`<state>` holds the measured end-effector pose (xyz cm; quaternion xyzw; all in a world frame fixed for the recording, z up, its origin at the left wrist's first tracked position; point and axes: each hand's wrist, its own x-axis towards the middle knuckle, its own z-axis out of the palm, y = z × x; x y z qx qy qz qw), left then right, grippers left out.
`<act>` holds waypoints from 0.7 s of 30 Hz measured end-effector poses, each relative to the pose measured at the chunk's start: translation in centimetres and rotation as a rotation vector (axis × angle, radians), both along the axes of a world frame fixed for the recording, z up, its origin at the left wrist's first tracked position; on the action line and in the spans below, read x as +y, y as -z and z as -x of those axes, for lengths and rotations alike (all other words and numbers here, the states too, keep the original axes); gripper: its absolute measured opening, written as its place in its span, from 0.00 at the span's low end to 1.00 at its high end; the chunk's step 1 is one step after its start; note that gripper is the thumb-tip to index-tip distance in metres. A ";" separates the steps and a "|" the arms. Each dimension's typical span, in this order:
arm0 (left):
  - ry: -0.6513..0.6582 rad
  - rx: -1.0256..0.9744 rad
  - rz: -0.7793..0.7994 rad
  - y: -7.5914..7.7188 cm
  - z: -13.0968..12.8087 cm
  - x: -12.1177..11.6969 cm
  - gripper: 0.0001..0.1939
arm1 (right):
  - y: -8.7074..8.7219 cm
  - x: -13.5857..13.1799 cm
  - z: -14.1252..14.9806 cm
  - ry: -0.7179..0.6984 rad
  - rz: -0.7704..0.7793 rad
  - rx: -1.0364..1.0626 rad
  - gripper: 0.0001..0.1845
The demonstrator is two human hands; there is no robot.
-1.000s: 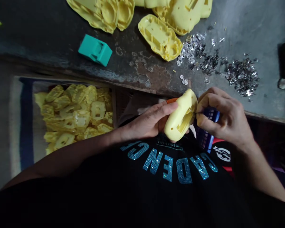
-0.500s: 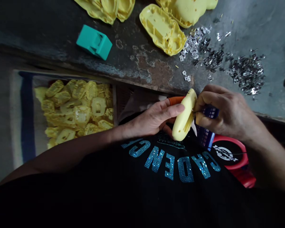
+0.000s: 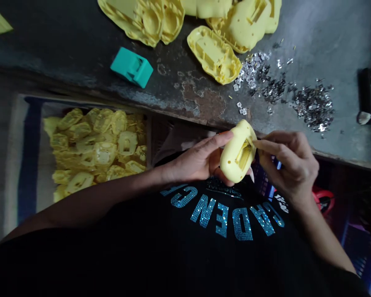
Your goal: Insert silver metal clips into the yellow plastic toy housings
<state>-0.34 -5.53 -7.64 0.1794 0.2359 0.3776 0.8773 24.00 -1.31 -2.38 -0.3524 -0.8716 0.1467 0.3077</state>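
Note:
My left hand (image 3: 200, 161) is closed around a yellow plastic shell (image 3: 230, 154), thumb on its upper edge and fingers beneath. The shell is rounded, with small holes and a rectangular slot facing right. My right hand (image 3: 292, 165) is at the slot's upper end, index fingertip against the shell and the other fingers curled in. Whatever is between those fingertips is too small to make out. Small shiny metal plates (image 3: 315, 105) lie in a pile on the worktable (image 3: 334, 53), with another pile of metal pieces (image 3: 255, 68) to its left.
An open yellow half-shell (image 3: 214, 53) and several more yellow shells (image 3: 142, 16) lie at the back of the table. A teal block (image 3: 132, 67) sits left of them. Below the table edge, a box holds many yellow parts (image 3: 103, 152). Blue and red items are beside my right arm.
The yellow shell has turned so that its slot shows more fully. My right hand has shifted slightly down and right, its index finger now straighter. The camera view has also moved a little.

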 end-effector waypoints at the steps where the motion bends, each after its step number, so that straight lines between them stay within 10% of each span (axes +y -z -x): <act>1: -0.005 -0.003 -0.007 0.0 0.0 0.0 0.38 | 0.3 -0.3 0.0 0.001 -0.075 -0.038 0.23; 10: 0.001 -0.036 -0.060 -0.6 0.0 -0.2 0.42 | 1.6 -1.1 -0.5 0.039 -0.315 -0.128 0.31; 16: -0.092 0.035 -0.076 -0.3 -0.2 -0.4 0.43 | -0.6 -0.1 0.3 0.022 0.062 0.112 0.16; 21: -0.235 0.360 -0.105 0.0 0.2 -1.7 0.30 | -1.3 0.6 1.2 -0.055 -0.101 -0.143 0.05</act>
